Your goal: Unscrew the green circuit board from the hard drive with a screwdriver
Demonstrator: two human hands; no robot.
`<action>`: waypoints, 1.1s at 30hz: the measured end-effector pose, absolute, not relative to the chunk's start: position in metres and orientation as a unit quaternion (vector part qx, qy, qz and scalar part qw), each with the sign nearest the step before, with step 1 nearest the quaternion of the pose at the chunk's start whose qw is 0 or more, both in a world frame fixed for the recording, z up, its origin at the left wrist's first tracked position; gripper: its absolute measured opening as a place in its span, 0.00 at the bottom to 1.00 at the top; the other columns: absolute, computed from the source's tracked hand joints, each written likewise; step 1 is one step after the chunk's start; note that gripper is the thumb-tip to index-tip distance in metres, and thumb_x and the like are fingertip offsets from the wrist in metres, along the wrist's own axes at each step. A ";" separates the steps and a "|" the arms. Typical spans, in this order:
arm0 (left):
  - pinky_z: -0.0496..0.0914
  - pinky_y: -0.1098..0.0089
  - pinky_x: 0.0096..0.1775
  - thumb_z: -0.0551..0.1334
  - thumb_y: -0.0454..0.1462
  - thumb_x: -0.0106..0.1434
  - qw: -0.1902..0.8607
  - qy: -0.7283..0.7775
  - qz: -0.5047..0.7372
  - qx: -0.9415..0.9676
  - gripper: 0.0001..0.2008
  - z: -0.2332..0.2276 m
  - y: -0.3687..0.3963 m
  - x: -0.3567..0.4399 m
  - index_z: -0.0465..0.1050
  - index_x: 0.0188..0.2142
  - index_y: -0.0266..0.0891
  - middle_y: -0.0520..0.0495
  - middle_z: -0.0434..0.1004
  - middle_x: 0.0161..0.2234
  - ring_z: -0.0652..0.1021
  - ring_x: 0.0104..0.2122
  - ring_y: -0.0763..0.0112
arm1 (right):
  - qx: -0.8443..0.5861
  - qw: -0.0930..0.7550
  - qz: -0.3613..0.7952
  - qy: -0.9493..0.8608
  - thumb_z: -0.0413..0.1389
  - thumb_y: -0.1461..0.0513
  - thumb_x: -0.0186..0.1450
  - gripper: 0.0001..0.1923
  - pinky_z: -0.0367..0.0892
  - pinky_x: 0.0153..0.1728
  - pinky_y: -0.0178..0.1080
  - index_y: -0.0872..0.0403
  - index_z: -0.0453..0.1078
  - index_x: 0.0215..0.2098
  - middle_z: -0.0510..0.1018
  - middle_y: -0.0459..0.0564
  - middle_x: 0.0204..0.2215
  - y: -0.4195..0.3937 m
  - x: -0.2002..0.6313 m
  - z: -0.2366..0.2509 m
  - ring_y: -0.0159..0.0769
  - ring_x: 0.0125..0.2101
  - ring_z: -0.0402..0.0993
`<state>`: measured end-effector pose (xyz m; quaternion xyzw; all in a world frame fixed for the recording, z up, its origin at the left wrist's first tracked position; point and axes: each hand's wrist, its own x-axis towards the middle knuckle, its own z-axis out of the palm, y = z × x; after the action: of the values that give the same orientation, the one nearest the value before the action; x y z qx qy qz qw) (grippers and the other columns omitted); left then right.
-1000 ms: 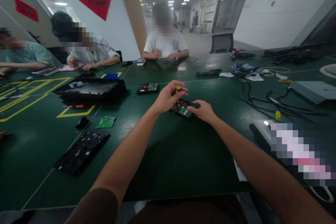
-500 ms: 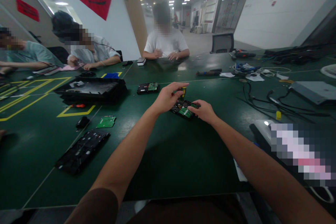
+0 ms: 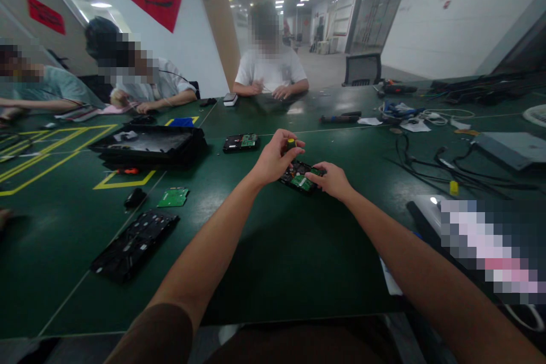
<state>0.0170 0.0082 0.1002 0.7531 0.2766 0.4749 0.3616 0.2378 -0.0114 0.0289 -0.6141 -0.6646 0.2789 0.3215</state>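
My left hand (image 3: 273, 162) is closed around a short screwdriver (image 3: 292, 142) with a yellow-topped handle. The tool stands roughly upright over a black hard drive (image 3: 301, 182) with a green circuit board; its tip is hidden. From the right, my right hand (image 3: 335, 181) grips the drive's edge with thumb and fingers and keeps it against the green table. Just beyond my left hand lies a similar drive (image 3: 241, 142), its green board facing up.
Left of my arms are a loose green circuit board (image 3: 173, 197), a black plastic frame (image 3: 135, 244) and stacked black trays (image 3: 147, 148). On the right lie black cables (image 3: 426, 168) and a grey metal box (image 3: 512, 149). Several people sit across the table.
My left hand has shifted its hold on the screwdriver, bringing the handle slightly left and turning its yellow top into view. My right hand stays on the drive.
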 end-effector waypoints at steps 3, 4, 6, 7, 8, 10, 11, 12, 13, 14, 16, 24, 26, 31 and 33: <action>0.76 0.71 0.35 0.64 0.34 0.69 0.239 0.304 0.466 0.796 0.13 0.108 0.005 0.013 0.71 0.52 0.43 0.44 0.77 0.50 0.79 0.45 0.65 | -0.614 0.326 0.277 -0.664 0.65 0.50 0.66 0.23 0.68 0.21 0.32 0.56 0.75 0.53 0.80 0.49 0.30 -0.010 0.238 0.027 0.30 0.21 0.74; 0.76 0.69 0.37 0.64 0.34 0.68 0.194 0.313 0.461 0.807 0.13 0.111 0.004 0.011 0.73 0.52 0.43 0.44 0.76 0.50 0.79 0.46 0.64 | -0.615 0.326 0.275 -0.663 0.65 0.50 0.65 0.23 0.68 0.21 0.32 0.55 0.75 0.53 0.80 0.49 0.30 -0.010 0.238 0.026 0.30 0.21 0.74; 0.76 0.67 0.40 0.65 0.33 0.67 0.137 0.321 0.453 0.821 0.15 0.117 0.003 0.009 0.75 0.53 0.43 0.44 0.75 0.49 0.78 0.46 0.64 | -0.617 0.324 0.274 -0.662 0.65 0.50 0.65 0.24 0.68 0.21 0.32 0.55 0.75 0.53 0.80 0.49 0.31 -0.009 0.239 0.025 0.30 0.22 0.75; 0.76 0.66 0.42 0.65 0.32 0.67 0.124 0.321 0.449 0.825 0.16 0.118 0.003 0.007 0.75 0.54 0.43 0.44 0.76 0.49 0.78 0.46 0.64 | -0.618 0.324 0.273 -0.662 0.65 0.50 0.65 0.24 0.68 0.21 0.32 0.55 0.75 0.53 0.81 0.49 0.32 -0.008 0.239 0.024 0.30 0.22 0.75; 0.76 0.65 0.43 0.64 0.31 0.67 0.117 0.319 0.446 0.828 0.17 0.119 0.003 0.007 0.74 0.55 0.44 0.45 0.76 0.50 0.79 0.45 0.64 | -0.619 0.324 0.272 -0.662 0.66 0.50 0.64 0.24 0.68 0.21 0.32 0.55 0.75 0.53 0.81 0.50 0.33 -0.008 0.239 0.024 0.30 0.22 0.75; 0.76 0.62 0.47 0.61 0.29 0.68 0.113 0.320 0.441 0.831 0.19 0.119 0.004 0.007 0.72 0.57 0.44 0.45 0.77 0.50 0.79 0.44 0.65 | -0.620 0.325 0.272 -0.660 0.66 0.50 0.64 0.24 0.68 0.20 0.32 0.55 0.75 0.52 0.81 0.50 0.34 -0.007 0.239 0.023 0.30 0.22 0.75; 0.75 0.62 0.48 0.60 0.28 0.68 0.114 0.323 0.439 0.831 0.20 0.118 0.004 0.007 0.70 0.57 0.43 0.45 0.78 0.50 0.80 0.43 0.65 | -0.620 0.325 0.273 -0.660 0.66 0.50 0.64 0.24 0.68 0.20 0.32 0.55 0.75 0.52 0.81 0.51 0.34 -0.007 0.239 0.023 0.29 0.22 0.75; 0.75 0.61 0.48 0.60 0.28 0.69 0.117 0.327 0.437 0.830 0.20 0.116 0.004 0.008 0.69 0.58 0.43 0.46 0.78 0.50 0.80 0.43 0.65 | -0.621 0.325 0.275 -0.659 0.66 0.50 0.64 0.24 0.68 0.20 0.32 0.55 0.75 0.52 0.81 0.50 0.34 -0.007 0.239 0.023 0.29 0.22 0.75; 0.75 0.61 0.48 0.59 0.28 0.69 0.123 0.331 0.435 0.828 0.19 0.115 0.003 0.009 0.68 0.58 0.44 0.45 0.78 0.50 0.81 0.43 0.64 | -0.620 0.325 0.277 -0.658 0.66 0.51 0.65 0.24 0.69 0.20 0.32 0.55 0.75 0.53 0.81 0.50 0.33 -0.008 0.239 0.024 0.30 0.22 0.75; 0.75 0.61 0.48 0.60 0.29 0.69 0.133 0.331 0.436 0.826 0.19 0.114 0.003 0.010 0.67 0.58 0.44 0.45 0.78 0.51 0.81 0.43 0.64 | -0.619 0.325 0.278 -0.659 0.66 0.51 0.65 0.24 0.69 0.20 0.32 0.56 0.74 0.53 0.81 0.50 0.33 -0.008 0.239 0.024 0.30 0.22 0.75; 0.75 0.61 0.47 0.63 0.33 0.69 0.165 0.324 0.444 0.819 0.19 0.111 0.001 0.013 0.65 0.57 0.44 0.44 0.78 0.53 0.82 0.44 0.63 | -0.614 0.326 0.275 -0.664 0.65 0.51 0.65 0.23 0.69 0.20 0.32 0.56 0.74 0.53 0.81 0.50 0.33 -0.009 0.239 0.026 0.30 0.22 0.75; 0.74 0.59 0.50 0.68 0.32 0.67 0.213 0.325 0.502 0.773 0.20 0.097 0.009 0.019 0.60 0.52 0.45 0.44 0.81 0.50 0.82 0.47 0.63 | -0.611 0.329 0.278 -0.664 0.65 0.51 0.66 0.22 0.69 0.20 0.31 0.56 0.74 0.52 0.81 0.50 0.34 -0.011 0.239 0.028 0.30 0.22 0.76; 0.74 0.60 0.49 0.67 0.32 0.67 0.209 0.329 0.500 0.773 0.19 0.097 0.010 0.018 0.60 0.52 0.44 0.44 0.81 0.50 0.81 0.46 0.64 | -0.609 0.328 0.281 -0.665 0.65 0.51 0.65 0.23 0.69 0.19 0.32 0.55 0.74 0.52 0.82 0.51 0.34 -0.010 0.239 0.027 0.31 0.22 0.76; 0.75 0.63 0.48 0.65 0.34 0.69 0.107 0.344 0.448 0.818 0.15 0.106 0.006 0.013 0.69 0.54 0.44 0.45 0.76 0.51 0.78 0.47 0.65 | -0.614 0.327 0.272 -0.665 0.65 0.51 0.65 0.23 0.68 0.20 0.31 0.55 0.75 0.52 0.81 0.49 0.30 -0.008 0.240 0.024 0.30 0.21 0.75; 0.75 0.62 0.50 0.65 0.32 0.68 0.053 0.359 0.451 0.815 0.17 0.109 0.006 0.011 0.72 0.56 0.44 0.44 0.73 0.50 0.76 0.49 0.63 | -0.619 0.326 0.268 -0.662 0.66 0.51 0.65 0.23 0.67 0.20 0.32 0.55 0.75 0.52 0.80 0.48 0.28 -0.007 0.239 0.024 0.30 0.20 0.74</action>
<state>0.0110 0.0065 0.1091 0.8155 0.3587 0.4511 0.0528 0.2390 -0.0073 0.0238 -0.6192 -0.6625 0.2678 0.3257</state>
